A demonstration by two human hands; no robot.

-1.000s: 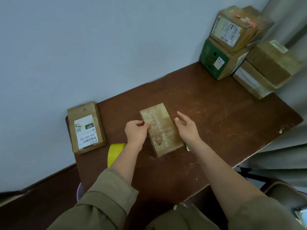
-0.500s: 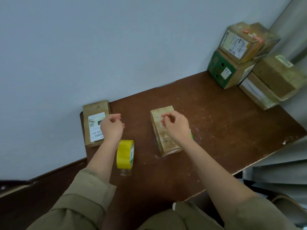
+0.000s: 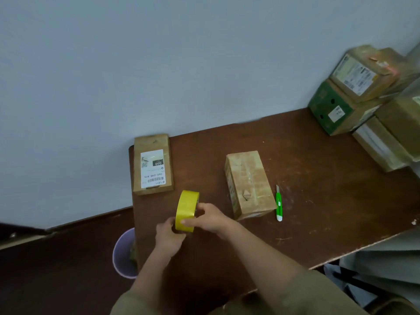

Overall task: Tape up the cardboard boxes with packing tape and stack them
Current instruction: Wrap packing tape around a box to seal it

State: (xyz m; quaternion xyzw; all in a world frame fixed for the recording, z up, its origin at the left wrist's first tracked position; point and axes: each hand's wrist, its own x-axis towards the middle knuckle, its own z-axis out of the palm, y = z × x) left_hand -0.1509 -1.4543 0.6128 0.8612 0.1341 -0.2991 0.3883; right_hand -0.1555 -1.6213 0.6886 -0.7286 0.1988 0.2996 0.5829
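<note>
Both hands hold the yellow tape roll (image 3: pixel 186 210), which stands on edge near the tabletop's front left corner. The right hand (image 3: pixel 210 218) grips the roll from its right side, thumb across the yellow band and fingers curled at the core. The left hand (image 3: pixel 169 237) grips the roll's lower near part, fingers curled under it; whether it pinches a free tape end cannot be told. A plain box (image 3: pixel 248 184) lies flat near the middle of the table (image 3: pixel 318 201), to the right of the roll and apart from both hands, its top crossed by clear tape with a small torn patch near its front end. Just beside its right front corner lies a green knife (image 3: pixel 278 204), close to the box and roughly parallel to its long side, blade end pointing away from the person. At the back left corner, against the wall (image 3: pixel 159 64), a flat labelled box (image 3: pixel 152 164) lies with a white barcode sticker on top, its far end reaching the table's rear edge. At the back right corner stands a stack of boxes (image 3: pixel 368 94): a green box (image 3: pixel 329 108) carries a brown labelled one, and 2 more brown boxes sit just to their right, 1 on the other, partly cut off by the frame. Below the left edge, on the floor, stands a lilac bin (image 3: pixel 122 253). Olive sleeves (image 3: pixel 306 292) cover both upper arms, leaving the forearms bare.
</note>
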